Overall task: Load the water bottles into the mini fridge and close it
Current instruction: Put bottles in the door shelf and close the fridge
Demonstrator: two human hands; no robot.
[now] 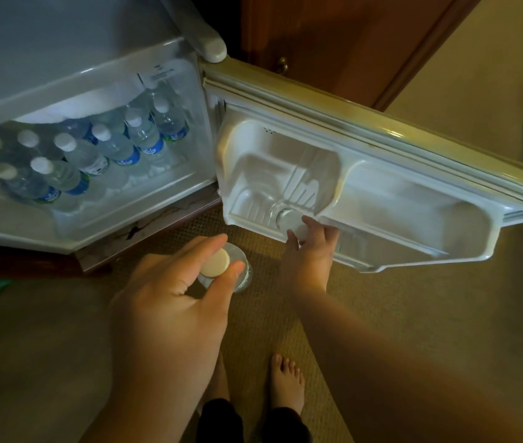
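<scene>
Loading nearly done, door not yet shut.

The right hand [309, 243] grips a bottle [287, 219] by its cap, apparently lowering it into the door shelf [413, 225]; the left hand [170, 302] pinches another bottle [238, 273] just beside it. Rows of stocked bottles [94, 155] fill the mini fridge [62, 75] beyond.

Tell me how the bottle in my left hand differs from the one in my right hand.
The left-hand bottle hangs over the carpet, clear of the fridge; the right-hand bottle already sits in the door shelf. The left hand pinches its cap, fully visible from above; the right hand partly covers its bottle's cap. Both are clear with white caps.
</scene>
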